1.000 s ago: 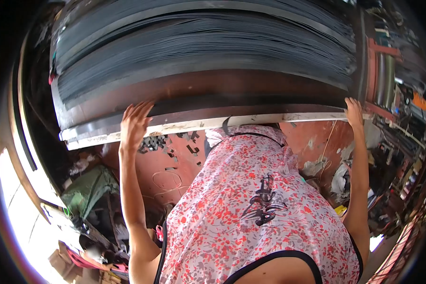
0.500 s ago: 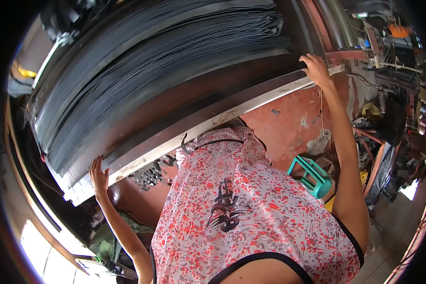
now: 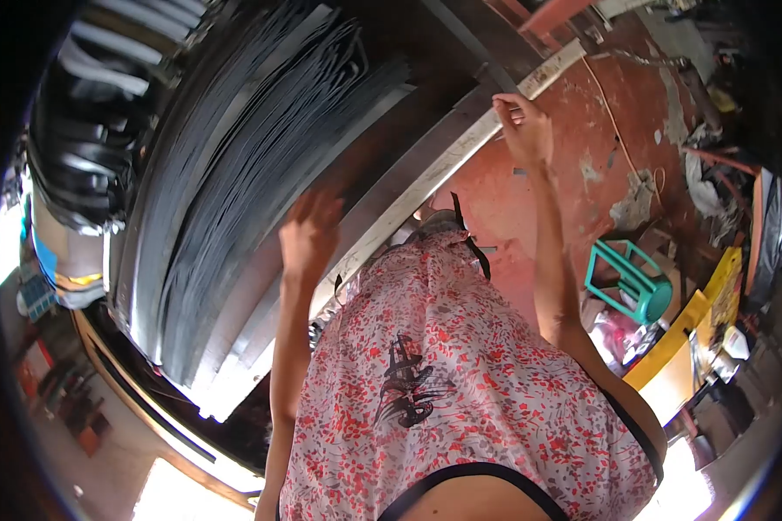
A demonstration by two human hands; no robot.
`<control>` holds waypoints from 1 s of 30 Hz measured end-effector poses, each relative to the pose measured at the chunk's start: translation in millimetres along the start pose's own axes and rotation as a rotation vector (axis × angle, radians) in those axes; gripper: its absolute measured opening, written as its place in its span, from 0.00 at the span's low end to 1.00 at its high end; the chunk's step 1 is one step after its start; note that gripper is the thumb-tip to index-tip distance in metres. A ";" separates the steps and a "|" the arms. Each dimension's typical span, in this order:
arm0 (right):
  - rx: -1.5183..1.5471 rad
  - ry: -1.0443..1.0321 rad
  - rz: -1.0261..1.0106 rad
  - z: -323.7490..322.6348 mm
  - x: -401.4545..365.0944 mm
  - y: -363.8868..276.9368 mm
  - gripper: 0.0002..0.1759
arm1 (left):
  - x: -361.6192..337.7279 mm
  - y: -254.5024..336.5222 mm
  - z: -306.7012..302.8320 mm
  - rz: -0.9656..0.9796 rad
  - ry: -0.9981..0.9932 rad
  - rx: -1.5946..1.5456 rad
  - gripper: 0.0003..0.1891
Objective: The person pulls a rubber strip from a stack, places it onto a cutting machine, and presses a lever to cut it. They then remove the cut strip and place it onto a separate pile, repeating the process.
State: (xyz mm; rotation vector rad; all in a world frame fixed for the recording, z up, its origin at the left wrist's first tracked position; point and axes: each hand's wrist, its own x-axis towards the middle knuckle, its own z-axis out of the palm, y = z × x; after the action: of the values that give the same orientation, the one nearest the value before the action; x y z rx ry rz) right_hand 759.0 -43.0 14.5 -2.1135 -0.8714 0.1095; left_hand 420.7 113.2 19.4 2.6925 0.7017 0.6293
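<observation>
A thick stack of long, dark grey rubber-like strips [image 3: 261,165] lies fanned along the dark table [image 3: 417,130]. My left hand [image 3: 311,227] is over the table beside the stack's near side, its fingers smeared by motion. At the table's right part, my right hand [image 3: 527,132] is raised by the pale front edge [image 3: 460,148] with its fingers curled in. A flat dark strip [image 3: 408,178] runs along that edge between the two hands. I cannot tell what the curled right fingers hold.
A green plastic stool [image 3: 630,282] stands on the right near a yellow board [image 3: 669,347]. Black bundled material [image 3: 87,148] hangs at the upper left. The reddish wall or floor surface [image 3: 513,208] below the table edge has peeling patches.
The view has swung round. My left hand has left the table's left end and moved toward the middle of its front edge. My right hand has curled its fingers near the right end.
</observation>
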 end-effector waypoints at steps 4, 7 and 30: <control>0.183 0.076 0.007 23.3 -22.0 3.0 0.07 | 50.4 30.8 27.3 0.105 -0.038 0.013 0.15; 0.188 0.083 -0.038 32.6 -33.4 1.4 0.06 | 53.5 30.6 30.3 0.073 -0.115 0.042 0.16; 0.215 0.030 -0.182 60.5 -30.0 -21.4 0.15 | 2.3 2.7 23.4 0.035 -0.024 0.153 0.13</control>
State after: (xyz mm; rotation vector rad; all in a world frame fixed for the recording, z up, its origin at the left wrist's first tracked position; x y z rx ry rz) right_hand 702.8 -12.4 -15.9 -1.8244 -0.9845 0.0721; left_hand 434.8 108.3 1.1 2.8533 0.7255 0.5724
